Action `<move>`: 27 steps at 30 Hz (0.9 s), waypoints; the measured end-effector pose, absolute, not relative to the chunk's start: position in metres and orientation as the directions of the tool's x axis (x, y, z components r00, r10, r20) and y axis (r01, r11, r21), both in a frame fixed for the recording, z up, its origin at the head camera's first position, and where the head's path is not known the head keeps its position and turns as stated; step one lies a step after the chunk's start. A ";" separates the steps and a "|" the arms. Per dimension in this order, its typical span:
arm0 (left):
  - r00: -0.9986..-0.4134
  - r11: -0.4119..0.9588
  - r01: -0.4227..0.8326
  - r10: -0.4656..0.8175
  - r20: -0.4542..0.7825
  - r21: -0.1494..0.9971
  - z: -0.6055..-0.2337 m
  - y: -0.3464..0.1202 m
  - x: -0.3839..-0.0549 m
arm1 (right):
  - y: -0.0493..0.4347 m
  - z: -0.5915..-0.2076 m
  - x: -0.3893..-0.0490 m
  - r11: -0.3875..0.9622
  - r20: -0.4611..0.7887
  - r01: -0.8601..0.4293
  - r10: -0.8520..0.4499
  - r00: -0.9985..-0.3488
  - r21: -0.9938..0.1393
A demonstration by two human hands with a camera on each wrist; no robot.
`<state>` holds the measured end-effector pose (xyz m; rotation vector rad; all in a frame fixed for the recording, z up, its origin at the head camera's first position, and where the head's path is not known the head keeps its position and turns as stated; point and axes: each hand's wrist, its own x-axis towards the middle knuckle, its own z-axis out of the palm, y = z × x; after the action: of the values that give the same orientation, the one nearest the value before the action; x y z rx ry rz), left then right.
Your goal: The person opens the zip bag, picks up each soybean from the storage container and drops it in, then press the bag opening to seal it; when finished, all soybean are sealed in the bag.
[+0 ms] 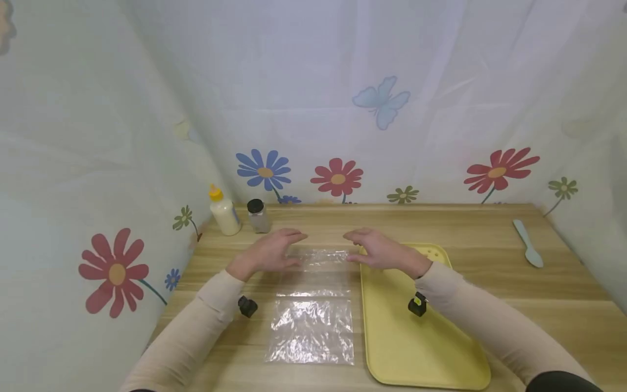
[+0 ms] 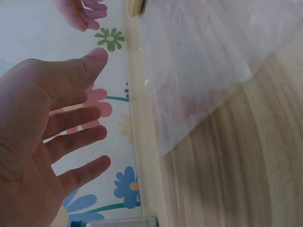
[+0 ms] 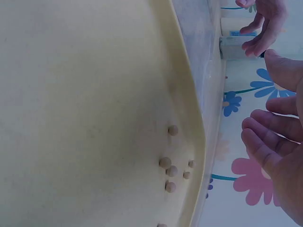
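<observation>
Between the two forearms a clear plastic bag [image 1: 312, 332] lies flat on the wooden table. My left hand [image 1: 271, 251] hovers over the bag's far left side, fingers spread and holding nothing. Opposite it, my right hand [image 1: 384, 251] is raised above the far left part of a yellow tray [image 1: 416, 348], its fingers loosely bent around nothing. The two hands face each other, apart. Several small round wooden-looking beads [image 3: 171, 171] sit in the tray's far end. In the left wrist view the left palm and fingers [image 2: 78, 175] show bare, beside the bag.
At the back left stand a white bottle [image 1: 226, 215] with a yellow-orange tip and a small clear jar [image 1: 259, 220] with a black lid. A pale green spoon [image 1: 528, 244] lies at the right. Behind the wooden table [image 1: 539, 326] hangs a flower-printed curtain [image 1: 303, 71].
</observation>
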<state>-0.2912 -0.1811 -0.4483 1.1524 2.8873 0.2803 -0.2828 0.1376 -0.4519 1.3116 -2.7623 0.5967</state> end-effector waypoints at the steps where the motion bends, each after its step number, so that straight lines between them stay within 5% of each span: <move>1: -0.729 0.712 0.678 0.683 0.044 0.184 -0.449 -0.183 -0.292 | 0.136 -0.453 -0.283 0.577 0.176 -0.746 -0.739 -0.650 -0.334; 27: -0.757 0.719 0.621 0.653 0.001 0.313 -0.472 -0.204 -0.314 | 0.114 -0.473 -0.305 0.606 0.103 -0.706 -0.728 -0.678 -0.366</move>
<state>-0.3138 -0.2039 -0.4725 1.0452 2.8098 0.4518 -0.3046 0.1138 -0.4733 1.2803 -2.8656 0.6127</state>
